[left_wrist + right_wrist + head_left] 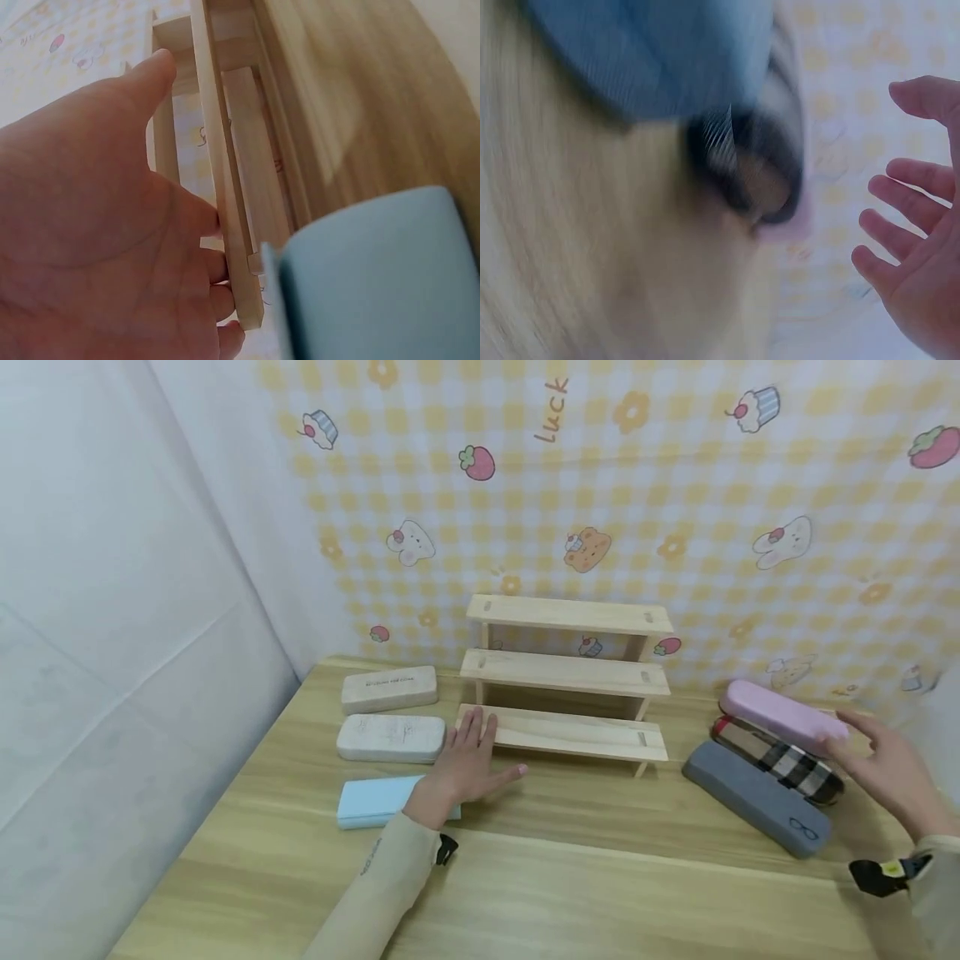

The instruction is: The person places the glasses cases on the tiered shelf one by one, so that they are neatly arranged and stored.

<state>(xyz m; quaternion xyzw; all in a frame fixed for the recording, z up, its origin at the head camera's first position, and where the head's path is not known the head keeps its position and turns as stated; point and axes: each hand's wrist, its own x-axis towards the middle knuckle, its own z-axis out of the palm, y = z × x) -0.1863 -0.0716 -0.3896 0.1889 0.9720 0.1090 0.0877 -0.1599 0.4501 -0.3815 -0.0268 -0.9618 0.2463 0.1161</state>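
Observation:
My left hand point(457, 768) rests its straight fingers on the left end of the lowest step of a three-step wooden display rack point(573, 732). Its thumb points away to the right. At the right, my right hand point(892, 768) hovers by the near end of a pink glasses case point(780, 710), fingers spread and loosely bent. In the right wrist view that hand point(919, 217) has nothing in its grasp. Beside the pink case lie a plaid case point(776, 760) and a grey-blue case point(753, 797) with a small glasses drawing.
Left of the rack lie a beige case point(390, 689), a white case point(392, 738) and a light blue case point(375, 802), the last partly hidden by my left hand. A patterned cloth point(600, 493) hangs behind the wooden table point(600, 893).

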